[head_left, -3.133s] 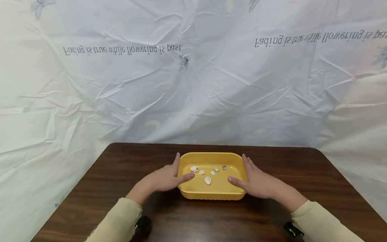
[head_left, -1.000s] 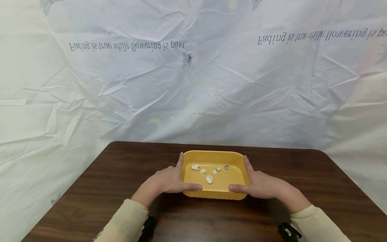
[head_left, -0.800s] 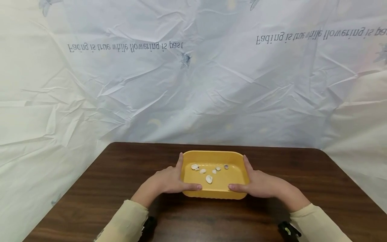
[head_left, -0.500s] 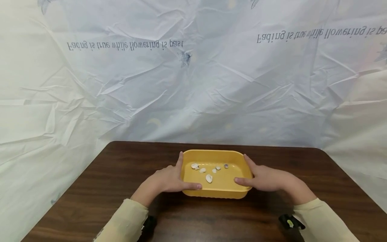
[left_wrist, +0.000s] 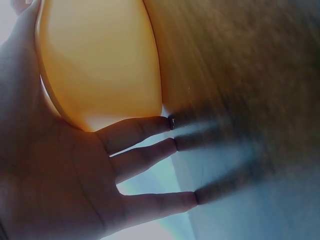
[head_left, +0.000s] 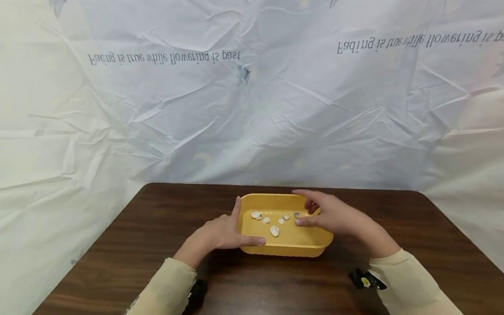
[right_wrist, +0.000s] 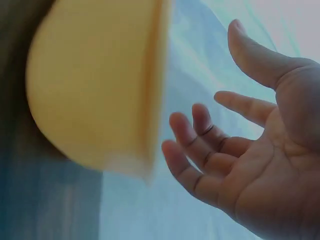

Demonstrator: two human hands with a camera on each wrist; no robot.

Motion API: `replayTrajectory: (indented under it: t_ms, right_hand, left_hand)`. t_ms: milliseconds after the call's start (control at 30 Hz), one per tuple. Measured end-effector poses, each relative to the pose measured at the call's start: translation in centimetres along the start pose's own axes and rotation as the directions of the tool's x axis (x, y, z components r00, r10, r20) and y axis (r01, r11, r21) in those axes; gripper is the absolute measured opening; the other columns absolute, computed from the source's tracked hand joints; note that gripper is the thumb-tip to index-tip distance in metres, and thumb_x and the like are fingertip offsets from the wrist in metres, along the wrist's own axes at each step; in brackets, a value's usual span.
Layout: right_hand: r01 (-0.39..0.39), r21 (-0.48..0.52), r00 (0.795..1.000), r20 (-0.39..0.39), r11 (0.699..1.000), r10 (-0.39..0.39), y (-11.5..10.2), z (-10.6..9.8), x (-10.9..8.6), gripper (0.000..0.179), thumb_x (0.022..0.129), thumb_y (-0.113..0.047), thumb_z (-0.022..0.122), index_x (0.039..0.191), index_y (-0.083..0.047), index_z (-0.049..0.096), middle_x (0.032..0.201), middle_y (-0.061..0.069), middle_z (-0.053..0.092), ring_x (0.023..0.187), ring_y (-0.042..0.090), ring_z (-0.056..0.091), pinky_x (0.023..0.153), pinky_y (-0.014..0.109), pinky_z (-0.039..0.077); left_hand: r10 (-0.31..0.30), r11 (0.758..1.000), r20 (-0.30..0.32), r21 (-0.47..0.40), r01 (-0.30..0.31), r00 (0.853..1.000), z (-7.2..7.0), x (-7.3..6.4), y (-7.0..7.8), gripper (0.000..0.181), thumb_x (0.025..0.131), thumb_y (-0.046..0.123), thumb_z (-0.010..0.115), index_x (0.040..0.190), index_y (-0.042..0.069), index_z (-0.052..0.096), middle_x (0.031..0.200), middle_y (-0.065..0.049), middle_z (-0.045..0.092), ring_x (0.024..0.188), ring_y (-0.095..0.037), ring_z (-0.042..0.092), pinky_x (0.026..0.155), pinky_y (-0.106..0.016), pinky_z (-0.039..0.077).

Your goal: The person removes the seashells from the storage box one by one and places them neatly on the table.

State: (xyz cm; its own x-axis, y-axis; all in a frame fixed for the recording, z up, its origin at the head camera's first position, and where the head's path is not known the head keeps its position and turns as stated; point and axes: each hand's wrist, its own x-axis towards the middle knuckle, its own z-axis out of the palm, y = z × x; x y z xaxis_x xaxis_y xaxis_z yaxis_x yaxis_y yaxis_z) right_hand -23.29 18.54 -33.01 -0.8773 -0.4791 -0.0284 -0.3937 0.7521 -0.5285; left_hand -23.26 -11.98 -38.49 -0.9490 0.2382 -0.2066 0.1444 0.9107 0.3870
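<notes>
A yellow rectangular plastic tub [head_left: 283,250] stands on the table with several small shells on its floor. The largest, an oval white shell [head_left: 274,231], lies near the middle. A small shell with a purple mark [head_left: 297,215] lies close to my right thumb. My left hand [head_left: 222,232] rests against the tub's left end, its thumb along the near rim. Its straight, spread fingers [left_wrist: 150,207] touch the tabletop beside the tub in the left wrist view. Above the tub's right side hovers my right hand [head_left: 330,213], fingers loosely bent; the right wrist view shows its palm bare.
The dark brown wooden table [head_left: 157,218] extends to both sides of the tub and in front of it. Behind it hangs a wrinkled white printed sheet [head_left: 252,131]. A black device [head_left: 366,279] sits at my right sleeve cuff.
My right hand has left the tub's right end and moved up and left over its inside. My left hand stays at the left end. The shells keep their places in the tub.
</notes>
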Motion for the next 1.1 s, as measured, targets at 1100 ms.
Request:
replayTrajectory:
  t_ms: [1100]
  right_hand:
    - [0.034,-0.009,0.985,0.168,0.999,-0.032,-0.6,6.1,5.5,0.021,0.093,-0.017,0.085,0.103,-0.014,0.067,0.075,0.001,0.062,0.066,0.013,0.054,0.062,0.029,0.044]
  left_hand:
    - [0.008,1.0,0.022,-0.03,-0.008,1.0,-0.2,-0.3,0.0,0.149,0.071,0.095,0.068,0.17,0.024,-0.017,0.113,-0.017,0.074,0.075,-0.019,0.067,0.067,-0.04,0.051]
